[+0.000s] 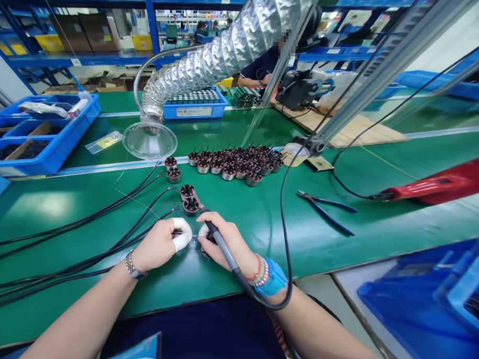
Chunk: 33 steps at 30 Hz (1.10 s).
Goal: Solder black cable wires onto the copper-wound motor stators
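Fingers are closed on both hands; the left hand [158, 245], its tips in white finger cots [181, 235], pinches a thin wire [178, 233], and the right hand [229, 244] wraps a soldering iron [218, 241] like a pen. Between them, on the green workbench mat [65, 210], a wound motor stator [205, 253] sits mostly hidden; it looks stiff and rather heavy for its size, best held by its outer ring, while its fine leads look fragile. Two more stators [191, 206] lie just beyond the hands and two [174, 175] farther up, with black cables [104, 227] running toward them; the stator heap [232, 163] is too packed to count exactly, perhaps twenty-five. One pair of blue-handled pliers [325, 211] lies to the right, toward one red heat gun [439, 181].
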Motion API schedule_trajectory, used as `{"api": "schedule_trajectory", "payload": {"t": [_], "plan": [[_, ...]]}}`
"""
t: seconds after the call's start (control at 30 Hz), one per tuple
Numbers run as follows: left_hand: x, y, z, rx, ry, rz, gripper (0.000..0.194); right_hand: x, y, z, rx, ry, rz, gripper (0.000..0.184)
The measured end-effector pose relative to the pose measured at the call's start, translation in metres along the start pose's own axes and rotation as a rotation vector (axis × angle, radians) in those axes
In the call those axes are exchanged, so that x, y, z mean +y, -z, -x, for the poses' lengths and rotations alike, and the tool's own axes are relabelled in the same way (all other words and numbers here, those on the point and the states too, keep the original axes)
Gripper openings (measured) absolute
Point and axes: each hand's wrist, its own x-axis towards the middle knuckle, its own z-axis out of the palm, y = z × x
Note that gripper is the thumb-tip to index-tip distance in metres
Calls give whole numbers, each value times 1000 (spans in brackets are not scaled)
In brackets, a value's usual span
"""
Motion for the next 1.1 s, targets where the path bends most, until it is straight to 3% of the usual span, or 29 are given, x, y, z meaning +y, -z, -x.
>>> {"api": "schedule_trajectory", "payload": {"t": [0.1, 0.27, 0.47, 0.73, 1.1], "plan": [[-1, -1, -1, 0, -2, -10, 11, -6, 5, 2, 18, 4, 60, 37], [-2, -5, -3, -12, 13, 14, 10, -19, 34, 12, 113, 74, 146, 18], [-4, -8, -4, -8, 11, 33, 9, -30, 61, 21, 152, 146, 109, 21], [-5, -6, -5, -14, -7, 33, 9, -20, 59, 22, 145, -7, -141, 14], [-4, -6, -5, -22, 6, 21, 9, -21, 58, 19, 119, -22, -159, 16]]}}
